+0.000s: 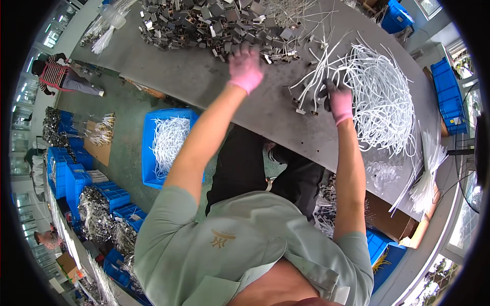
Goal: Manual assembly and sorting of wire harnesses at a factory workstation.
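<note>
My left hand, in a pink glove, is stretched out at the near edge of a heap of small dark metal parts. Motion smears its fingers, so their grip does not show. On the right, my gloved right hand, pink with dark fingers, bends its fingers round a few white wires. Small metal pieces sit at the ends of these wires on the grey table. Right beside that hand lies a big tangled pile of white wires.
The grey table has a bundle of straight white wires at its right edge. A blue bin of white wires stands on the floor to the left. Several blue crates line the left side, where a person walks.
</note>
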Available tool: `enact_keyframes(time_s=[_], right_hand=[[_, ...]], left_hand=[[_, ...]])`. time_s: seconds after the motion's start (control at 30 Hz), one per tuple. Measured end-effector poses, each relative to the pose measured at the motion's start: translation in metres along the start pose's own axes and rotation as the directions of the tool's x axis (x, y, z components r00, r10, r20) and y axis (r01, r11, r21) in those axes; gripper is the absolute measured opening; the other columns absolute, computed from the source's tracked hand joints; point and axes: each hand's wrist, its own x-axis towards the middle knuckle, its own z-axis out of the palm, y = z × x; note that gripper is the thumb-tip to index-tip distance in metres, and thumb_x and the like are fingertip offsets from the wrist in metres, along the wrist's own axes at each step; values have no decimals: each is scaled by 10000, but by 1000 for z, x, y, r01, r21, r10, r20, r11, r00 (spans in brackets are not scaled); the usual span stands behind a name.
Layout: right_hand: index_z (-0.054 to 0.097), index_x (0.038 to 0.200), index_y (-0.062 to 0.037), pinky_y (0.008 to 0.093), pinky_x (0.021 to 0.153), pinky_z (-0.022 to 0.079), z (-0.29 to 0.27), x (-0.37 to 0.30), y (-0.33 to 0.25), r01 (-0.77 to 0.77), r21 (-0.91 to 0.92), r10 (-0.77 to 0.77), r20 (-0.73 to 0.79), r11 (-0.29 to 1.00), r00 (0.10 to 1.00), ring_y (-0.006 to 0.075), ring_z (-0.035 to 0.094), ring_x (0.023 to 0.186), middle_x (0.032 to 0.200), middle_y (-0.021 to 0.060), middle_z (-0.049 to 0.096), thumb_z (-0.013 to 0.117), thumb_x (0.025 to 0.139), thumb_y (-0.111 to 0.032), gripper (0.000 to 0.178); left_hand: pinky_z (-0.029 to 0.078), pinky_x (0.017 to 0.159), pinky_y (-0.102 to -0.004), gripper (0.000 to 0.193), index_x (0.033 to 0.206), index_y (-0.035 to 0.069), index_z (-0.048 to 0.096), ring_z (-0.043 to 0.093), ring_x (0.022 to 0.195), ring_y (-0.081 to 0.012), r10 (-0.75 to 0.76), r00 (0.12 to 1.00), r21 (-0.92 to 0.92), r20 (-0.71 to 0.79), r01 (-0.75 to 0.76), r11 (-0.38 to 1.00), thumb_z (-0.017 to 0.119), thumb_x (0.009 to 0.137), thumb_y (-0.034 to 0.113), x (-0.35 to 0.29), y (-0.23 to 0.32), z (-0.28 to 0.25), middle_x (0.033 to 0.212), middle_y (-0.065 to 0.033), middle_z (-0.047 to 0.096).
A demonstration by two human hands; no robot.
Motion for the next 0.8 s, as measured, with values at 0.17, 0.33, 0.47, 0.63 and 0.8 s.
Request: enact_keyframes(time_s=[0.17,0.33,0.47,0.63,0.8], right_hand=[[644,998,-10,238,343,288,13,-32,18,-65,113,60,48,991,997,93,413,358,627,60,618,592,909,-287,296],[624,1029,7,220,346,274,17,-47,27,-52,160,37,95,986,995,88,392,363,643,63,611,572,925,-319,345],[637,994,21,235,342,276,13,-51,31,-16,219,-2,83,975,997,90,402,356,618,62,611,588,918,-314,347],[602,1078,28,233,387,343,19,-56,40,-35,258,3,120,965,993,117,488,431,722,88,639,551,939,-270,333],[524,1191,38,284,599,517,33,-62,53,-84,446,-34,249,891,968,254,675,782,1021,169,660,498,948,-173,323]], left_hand=[[412,876,-460,268,1065,116,624,492,1131,-280,131,990,284,55,-142,948,524,824,179,44,-34,22,1126,-70,573],[459,779,-423,190,904,98,661,560,1001,-260,266,963,276,37,-266,924,493,823,131,39,-39,24,984,-61,614],[525,708,-380,170,916,67,646,578,960,-257,313,940,205,135,-335,920,516,825,129,-6,-23,25,983,-96,607],[531,779,-413,239,1027,81,574,586,990,-337,84,956,-127,281,-50,991,590,802,159,-65,-26,31,1082,-155,539],[503,822,-450,330,1158,114,530,605,920,-383,26,998,-290,57,-9,957,562,838,188,-84,-44,37,1129,-176,544]])
